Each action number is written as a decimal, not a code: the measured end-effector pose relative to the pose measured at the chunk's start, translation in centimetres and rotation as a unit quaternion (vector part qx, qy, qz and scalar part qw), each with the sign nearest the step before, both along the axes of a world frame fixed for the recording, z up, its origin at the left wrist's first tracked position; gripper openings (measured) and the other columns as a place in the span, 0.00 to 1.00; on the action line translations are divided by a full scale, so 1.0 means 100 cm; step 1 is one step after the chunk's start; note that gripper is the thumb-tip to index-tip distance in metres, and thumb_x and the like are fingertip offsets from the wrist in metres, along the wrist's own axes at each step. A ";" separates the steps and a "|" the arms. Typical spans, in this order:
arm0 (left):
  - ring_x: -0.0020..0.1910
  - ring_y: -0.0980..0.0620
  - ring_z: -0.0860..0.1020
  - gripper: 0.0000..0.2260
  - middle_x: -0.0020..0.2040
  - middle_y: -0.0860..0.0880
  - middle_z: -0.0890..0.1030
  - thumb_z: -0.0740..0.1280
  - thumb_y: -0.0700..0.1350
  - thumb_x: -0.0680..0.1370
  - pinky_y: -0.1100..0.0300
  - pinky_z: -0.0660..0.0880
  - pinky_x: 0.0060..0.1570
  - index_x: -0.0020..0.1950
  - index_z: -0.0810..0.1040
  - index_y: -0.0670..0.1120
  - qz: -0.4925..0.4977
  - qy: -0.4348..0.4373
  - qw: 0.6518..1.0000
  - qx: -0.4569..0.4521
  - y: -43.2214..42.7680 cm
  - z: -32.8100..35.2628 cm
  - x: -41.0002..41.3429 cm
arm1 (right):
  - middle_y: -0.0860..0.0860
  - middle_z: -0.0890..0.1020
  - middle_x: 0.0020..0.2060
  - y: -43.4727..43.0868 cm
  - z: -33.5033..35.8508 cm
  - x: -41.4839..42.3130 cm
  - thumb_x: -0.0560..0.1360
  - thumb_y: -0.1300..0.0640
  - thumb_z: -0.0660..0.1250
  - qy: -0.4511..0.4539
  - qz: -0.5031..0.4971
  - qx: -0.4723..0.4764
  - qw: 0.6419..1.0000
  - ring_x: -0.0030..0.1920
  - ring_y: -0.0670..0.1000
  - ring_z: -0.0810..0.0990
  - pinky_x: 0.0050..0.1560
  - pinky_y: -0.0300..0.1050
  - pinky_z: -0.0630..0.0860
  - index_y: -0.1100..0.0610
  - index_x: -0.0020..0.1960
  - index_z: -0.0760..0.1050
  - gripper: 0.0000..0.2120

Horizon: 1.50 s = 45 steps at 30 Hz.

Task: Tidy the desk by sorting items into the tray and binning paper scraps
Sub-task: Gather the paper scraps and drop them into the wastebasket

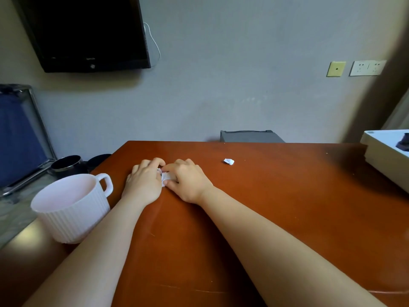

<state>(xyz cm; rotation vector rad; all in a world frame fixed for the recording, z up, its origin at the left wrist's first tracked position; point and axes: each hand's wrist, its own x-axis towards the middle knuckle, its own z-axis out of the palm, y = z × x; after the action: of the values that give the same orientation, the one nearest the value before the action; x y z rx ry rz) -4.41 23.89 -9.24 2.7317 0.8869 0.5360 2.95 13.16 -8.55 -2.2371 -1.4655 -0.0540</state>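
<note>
My left hand [145, 181] and my right hand [188, 180] meet on the brown desk [265, 207], fingers curled around a small white crumpled paper scrap [164, 176] pinched between them. Most of that scrap is hidden by the fingers. A second white paper scrap [228, 161] lies loose on the desk to the right of my hands. A white ribbed bin [73, 209] with a handle stands beside the desk's left edge, next to my left forearm. The white tray [380, 158] sits at the desk's right edge with a dark item [404, 144] in it.
A dark screen [84, 32] hangs on the wall at upper left. A blue folded frame [20, 138] and a black pot [66, 166] stand on the floor at left. A grey box [250, 136] sits behind the desk's far edge.
</note>
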 end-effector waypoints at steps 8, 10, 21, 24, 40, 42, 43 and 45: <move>0.57 0.45 0.70 0.10 0.59 0.43 0.73 0.56 0.36 0.80 0.56 0.70 0.53 0.59 0.71 0.43 -0.021 -0.032 0.999 0.002 -0.004 0.004 -0.002 | 0.57 0.77 0.48 -0.011 -0.001 0.001 0.76 0.64 0.58 0.043 -0.038 0.075 0.996 0.48 0.58 0.76 0.41 0.45 0.69 0.60 0.50 0.78 0.09; 0.55 0.45 0.72 0.09 0.57 0.42 0.74 0.56 0.35 0.80 0.57 0.71 0.51 0.58 0.71 0.40 -0.026 -0.048 0.999 -0.002 -0.005 0.004 -0.001 | 0.57 0.77 0.50 -0.021 0.001 0.007 0.77 0.64 0.58 0.057 -0.050 0.080 0.994 0.47 0.59 0.76 0.43 0.48 0.73 0.60 0.50 0.78 0.10; 0.40 0.54 0.74 0.11 0.50 0.45 0.74 0.51 0.39 0.81 0.65 0.66 0.35 0.49 0.73 0.41 -0.046 -0.135 0.983 -0.119 -0.012 0.013 -0.005 | 0.52 0.74 0.43 -0.066 -0.005 0.063 0.75 0.62 0.63 0.086 -0.201 0.168 0.961 0.51 0.56 0.73 0.43 0.43 0.67 0.56 0.39 0.76 0.07; 0.38 0.54 0.72 0.14 0.42 0.47 0.73 0.51 0.45 0.82 0.62 0.66 0.35 0.41 0.70 0.45 -0.030 -0.163 0.973 -0.159 -0.017 0.016 -0.005 | 0.53 0.76 0.59 -0.063 -0.009 0.066 0.73 0.61 0.65 0.076 -0.199 0.144 0.966 0.64 0.56 0.68 0.55 0.46 0.68 0.56 0.45 0.81 0.07; 0.28 0.52 0.71 0.11 0.34 0.46 0.74 0.53 0.40 0.81 0.67 0.69 0.22 0.44 0.74 0.43 -0.055 -0.291 0.929 -0.219 -0.006 0.012 -0.004 | 0.56 0.82 0.43 -0.062 -0.002 0.061 0.73 0.70 0.61 0.078 -0.190 0.142 0.968 0.43 0.56 0.80 0.38 0.42 0.72 0.62 0.43 0.78 0.08; 0.27 0.52 0.72 0.11 0.35 0.46 0.75 0.54 0.38 0.81 0.64 0.69 0.24 0.49 0.76 0.44 -0.058 -0.293 0.928 -0.224 -0.006 0.013 -0.005 | 0.56 0.82 0.37 -0.068 0.001 0.059 0.75 0.67 0.62 0.149 -0.208 0.213 0.943 0.32 0.53 0.79 0.35 0.41 0.75 0.59 0.42 0.77 0.07; 0.27 0.51 0.71 0.11 0.34 0.46 0.75 0.54 0.38 0.81 0.63 0.69 0.25 0.50 0.77 0.44 -0.059 -0.296 0.926 -0.228 -0.005 0.013 -0.006 | 0.54 0.80 0.32 -0.073 0.003 0.057 0.75 0.66 0.62 0.186 -0.214 0.251 0.926 0.27 0.51 0.77 0.33 0.39 0.77 0.59 0.42 0.77 0.07; 0.26 0.51 0.70 0.12 0.33 0.46 0.75 0.54 0.39 0.81 0.61 0.70 0.27 0.51 0.77 0.44 -0.055 -0.300 0.923 -0.236 -0.007 0.014 -0.005 | 0.50 0.77 0.25 -0.081 0.005 0.050 0.75 0.66 0.63 0.219 -0.207 0.304 0.904 0.23 0.49 0.76 0.29 0.35 0.75 0.61 0.43 0.77 0.06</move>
<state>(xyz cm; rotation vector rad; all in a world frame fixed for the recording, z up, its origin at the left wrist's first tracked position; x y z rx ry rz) -4.91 23.17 -7.87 1.9875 0.5944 0.9274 7.96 5.02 -8.07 -1.8300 -0.6034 -0.1151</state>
